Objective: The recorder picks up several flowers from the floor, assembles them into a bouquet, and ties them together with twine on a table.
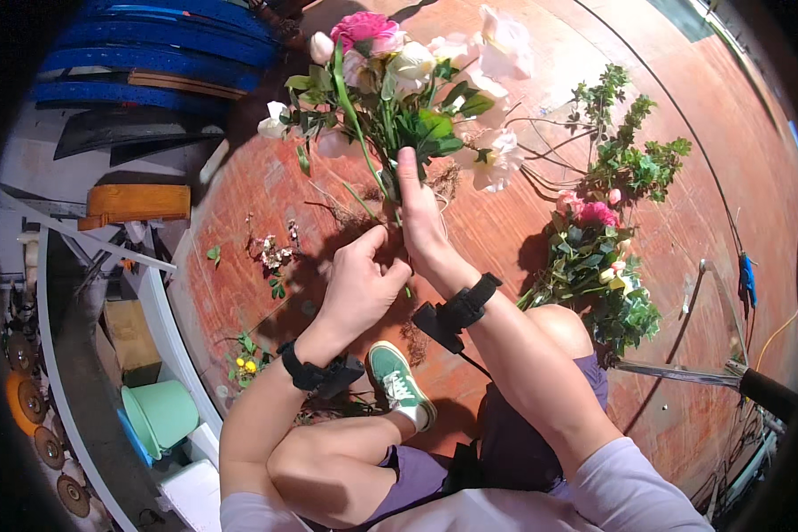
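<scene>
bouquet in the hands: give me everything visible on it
The bouquet is a loose bunch of pink, cream and white blooms with green leaves and long thin green stems, possibly artificial. It is held above the reddish-brown floor, heads pointing away from the person. The right hand grips the gathered stems just below the leaves; the left hand sits lower, by the stem ends, and whether it touches them cannot be told. One deep pink bloom tops the bunch. A second pile of flowers and greenery lies apart to the right.

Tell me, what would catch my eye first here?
The bouquet of pink and white flowers at top centre, its stems gripped by the right hand, with the left hand just below. A pile of greenery lies on the red floor to the right.
</scene>
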Demonstrator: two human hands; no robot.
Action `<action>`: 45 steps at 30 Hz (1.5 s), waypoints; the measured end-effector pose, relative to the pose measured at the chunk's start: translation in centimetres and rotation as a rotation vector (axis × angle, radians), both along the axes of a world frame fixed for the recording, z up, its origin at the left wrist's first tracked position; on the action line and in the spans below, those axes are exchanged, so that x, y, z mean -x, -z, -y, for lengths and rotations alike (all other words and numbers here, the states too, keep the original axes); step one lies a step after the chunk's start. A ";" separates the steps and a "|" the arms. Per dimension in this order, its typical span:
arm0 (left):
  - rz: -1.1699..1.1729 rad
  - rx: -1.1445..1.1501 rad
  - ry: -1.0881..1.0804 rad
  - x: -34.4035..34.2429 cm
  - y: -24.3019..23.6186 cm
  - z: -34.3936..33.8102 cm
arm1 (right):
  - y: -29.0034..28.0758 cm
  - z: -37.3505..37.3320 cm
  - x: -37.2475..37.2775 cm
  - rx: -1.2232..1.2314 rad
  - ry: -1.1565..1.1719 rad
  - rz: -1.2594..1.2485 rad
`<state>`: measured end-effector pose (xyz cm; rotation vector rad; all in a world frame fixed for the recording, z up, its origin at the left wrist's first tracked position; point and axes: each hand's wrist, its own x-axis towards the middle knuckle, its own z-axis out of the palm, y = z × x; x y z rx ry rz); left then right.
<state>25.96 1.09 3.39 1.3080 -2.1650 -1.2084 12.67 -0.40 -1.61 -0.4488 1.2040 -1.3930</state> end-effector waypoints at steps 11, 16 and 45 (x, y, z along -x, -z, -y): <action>0.141 0.020 0.035 -0.1 -0.1 0.8 | -1.4 -1.1 -0.5 0.014 -0.031 -0.423; 0.187 0.026 0.032 -0.2 -0.4 0.8 | -0.3 -0.6 -0.6 0.072 -0.067 -0.476; -0.251 -0.072 -0.367 -11.3 7.8 9.7 | 0.0 0.7 5.1 0.286 0.348 -0.281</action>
